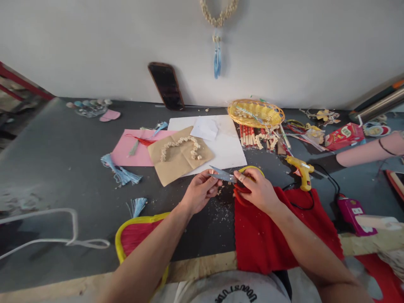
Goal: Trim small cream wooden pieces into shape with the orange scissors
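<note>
My right hand [260, 191] is closed round the red handles of a pair of scissors [224, 175]. The blades point left and look slightly parted. Their tips reach the fingers of my left hand [202, 191], which are pinched together. Whatever is between those fingers is too small to make out. Just beyond the hands, a curved string of small beige pieces [179, 143] lies on brown paper [166, 170]. White crumbs and scraps [222, 210] are scattered on the dark table below the scissors.
Right of me are a red cloth [261, 240], a yellow glue gun [301, 170] with its cord, and a purple power socket [355, 214]. A yellow basket [255, 111] stands at the back. Blue tassels [121, 172] lie left; a phone [166, 86] leans on the wall.
</note>
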The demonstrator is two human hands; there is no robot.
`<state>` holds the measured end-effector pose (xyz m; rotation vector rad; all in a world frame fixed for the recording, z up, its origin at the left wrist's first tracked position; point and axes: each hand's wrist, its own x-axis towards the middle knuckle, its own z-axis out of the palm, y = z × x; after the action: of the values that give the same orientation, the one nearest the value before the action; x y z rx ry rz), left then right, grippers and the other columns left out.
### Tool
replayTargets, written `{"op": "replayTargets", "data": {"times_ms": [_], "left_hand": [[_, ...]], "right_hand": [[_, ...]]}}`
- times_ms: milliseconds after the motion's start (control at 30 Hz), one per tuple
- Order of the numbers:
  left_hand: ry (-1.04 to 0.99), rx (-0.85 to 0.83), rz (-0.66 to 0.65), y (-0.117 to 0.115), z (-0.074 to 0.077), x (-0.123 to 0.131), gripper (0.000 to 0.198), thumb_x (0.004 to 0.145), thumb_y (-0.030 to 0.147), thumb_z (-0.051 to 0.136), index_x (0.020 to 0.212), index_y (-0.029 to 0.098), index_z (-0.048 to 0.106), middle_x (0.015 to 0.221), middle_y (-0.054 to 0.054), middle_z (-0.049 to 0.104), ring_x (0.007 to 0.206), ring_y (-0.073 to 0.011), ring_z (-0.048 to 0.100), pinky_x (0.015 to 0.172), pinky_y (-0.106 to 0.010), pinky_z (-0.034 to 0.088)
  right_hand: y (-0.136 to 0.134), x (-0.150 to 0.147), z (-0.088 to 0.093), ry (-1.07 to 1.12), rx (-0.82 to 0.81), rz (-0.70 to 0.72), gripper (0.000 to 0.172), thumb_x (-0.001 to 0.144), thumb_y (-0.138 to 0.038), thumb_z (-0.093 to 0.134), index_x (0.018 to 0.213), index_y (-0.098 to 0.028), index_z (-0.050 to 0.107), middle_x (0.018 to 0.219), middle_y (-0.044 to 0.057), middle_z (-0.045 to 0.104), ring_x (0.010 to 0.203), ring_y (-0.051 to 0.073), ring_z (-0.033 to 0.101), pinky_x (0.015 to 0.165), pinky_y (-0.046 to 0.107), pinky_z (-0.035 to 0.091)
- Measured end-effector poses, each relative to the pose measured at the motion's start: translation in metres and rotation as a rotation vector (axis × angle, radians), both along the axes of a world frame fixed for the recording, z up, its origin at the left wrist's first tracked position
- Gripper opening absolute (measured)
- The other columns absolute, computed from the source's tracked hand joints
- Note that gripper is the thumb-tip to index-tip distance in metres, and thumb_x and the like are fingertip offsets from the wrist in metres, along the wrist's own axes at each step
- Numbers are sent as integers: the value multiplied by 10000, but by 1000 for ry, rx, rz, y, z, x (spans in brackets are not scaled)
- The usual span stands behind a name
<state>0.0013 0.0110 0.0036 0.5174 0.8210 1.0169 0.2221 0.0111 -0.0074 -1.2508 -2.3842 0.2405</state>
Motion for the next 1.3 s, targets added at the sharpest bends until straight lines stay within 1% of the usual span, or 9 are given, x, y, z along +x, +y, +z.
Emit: {"op": "replayTargets", "data": {"times_ms": [133,333,500,633,733,867,933,1067,1300], "left_hand": [[5,23,-18,0,3,0,300,750,318,765,724,141,524,653,-2,599,436,-11,349,410,-143,205],[12,28,-30,0,4,0,283,760,318,763,758,133,548,652,2,592,440,-10,340,414,-147,187],[75,45,-49,0,4,2,313,770,361,750,738,134,537,659,2,588,448,-12,335,417,-153,187],[177,36,-158,-2,5,5,360,762,422,743,737,138,524,664,0,595,448,-15,337,419,-161,200],[243,67,-274,-4,4,5,375,769,463,721,759,140,531,686,-6,608,452,-22,348,420,-172,218],[292,121,-385,-7,2,4,401,775,507,694,797,132,553,713,-6,611,471,-26,353,427,-180,226],[301,137,-418,-8,2,4,403,781,511,686,806,130,559,729,-10,616,480,-28,363,431,-182,228],[295,130,-425,-9,2,5,405,780,512,685,802,129,557,717,-14,615,490,-34,365,443,-187,234],[241,176,-395,-9,3,6,352,845,466,637,897,118,612,766,-19,610,515,-37,348,486,-208,253]], "right_hand": [[-3,-1,2,53,-65,-31,513,850,-369,667,1339,-279,540,1104,81,592,903,195,645,779,308,582],[1,-2,7,136,-54,-89,618,804,-435,694,1355,-227,507,1181,123,544,1090,265,585,932,392,539],[12,10,-2,29,3,-327,552,839,-349,615,1354,-192,495,1190,151,534,1097,305,560,900,464,529],[15,17,-2,-24,24,-360,491,853,-272,598,1327,-167,522,1210,157,559,1148,328,504,966,521,459],[9,9,5,51,106,-287,337,883,-231,582,1218,-240,613,1167,104,608,1147,313,489,983,535,426],[-3,-13,11,388,92,78,304,899,-176,588,1190,-256,621,987,66,654,947,211,578,858,407,529],[-7,-22,11,468,32,160,237,913,-147,567,1124,-232,636,941,61,671,876,180,604,799,359,549],[-10,-29,11,510,-28,178,114,919,-148,563,973,-214,639,876,54,677,835,169,624,772,348,555],[-8,-27,7,627,-118,72,61,928,-178,566,951,-215,609,879,52,650,853,157,637,760,303,567]]}}
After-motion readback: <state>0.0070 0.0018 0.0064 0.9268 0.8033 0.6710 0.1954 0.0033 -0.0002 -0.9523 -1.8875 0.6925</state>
